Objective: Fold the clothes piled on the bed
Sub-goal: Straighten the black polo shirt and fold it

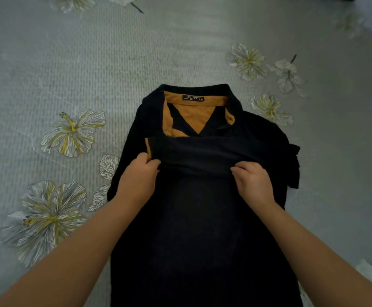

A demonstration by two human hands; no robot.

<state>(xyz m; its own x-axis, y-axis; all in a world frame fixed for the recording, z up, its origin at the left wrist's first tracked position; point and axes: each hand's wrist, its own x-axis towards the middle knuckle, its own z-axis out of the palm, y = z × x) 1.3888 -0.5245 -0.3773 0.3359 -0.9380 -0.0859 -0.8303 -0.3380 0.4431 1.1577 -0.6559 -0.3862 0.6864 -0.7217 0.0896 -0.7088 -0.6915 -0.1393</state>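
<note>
So we've got the black shirt (202,218) laid flat on the bed (136,63), collar pointing away from us and the mustard-coloured inner lining with its little neck label (193,98) showing, which makes sense since a flat spread with the collar up top keeps the fold lines straight. Our left hand (139,173) is pinching one end of a folded band of the fabric and our right hand (252,180) is pinching the other end, both with fingers curled round the cloth, so neither is free. Gripping both ends like that looks like the way to keep the edge level while the lower part comes up toward the collar, so our guess is we're mid-fold on the body. A sleeve bunches out on the right side, which might need tucking. The bed has a pale grey ribbed sheet with a print of white-and-yellow flowers (72,131). Can't really see anything of the room, and no other clothes pile shows up here.
</note>
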